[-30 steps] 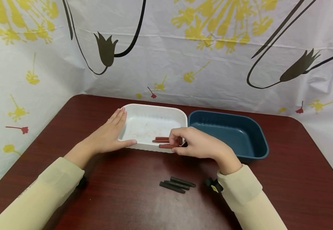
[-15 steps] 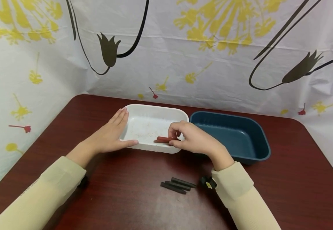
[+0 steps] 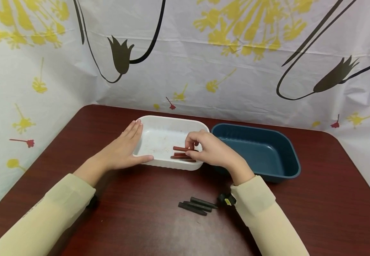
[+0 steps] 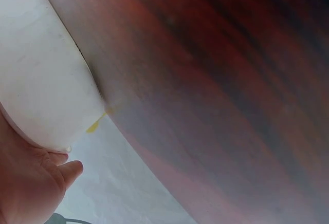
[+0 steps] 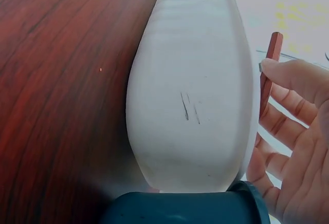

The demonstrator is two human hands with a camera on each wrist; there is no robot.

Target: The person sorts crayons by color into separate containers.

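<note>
At the left end of the white tray [image 3: 159, 137], my left hand [image 3: 117, 149] rests with fingers straight, its thumb along the front rim. My right hand [image 3: 213, 147] is over the tray's right end and pinches a red-brown crayon [image 3: 179, 148] between thumb and fingers. In the right wrist view that crayon [image 5: 274, 47] looks six-sided and sticks up above the tray wall. Several similar red-brown crayons [image 3: 179, 157] lie below in the tray's front right corner, partly hidden by the hand. The left wrist view shows part of my left hand [image 4: 31, 183] against the tray's end.
A dark blue tray [image 3: 264, 156] stands right beside the white one. Black crayons [image 3: 197, 206] lie together on the dark red table [image 3: 133, 213], in front of the trays. A patterned white sheet [image 3: 178, 64] hangs behind and at both sides.
My right hand has moved slightly left and into the white tray. The crayon it held near the front rim lies with the others, and it now lifts another one. My left hand stays put.
</note>
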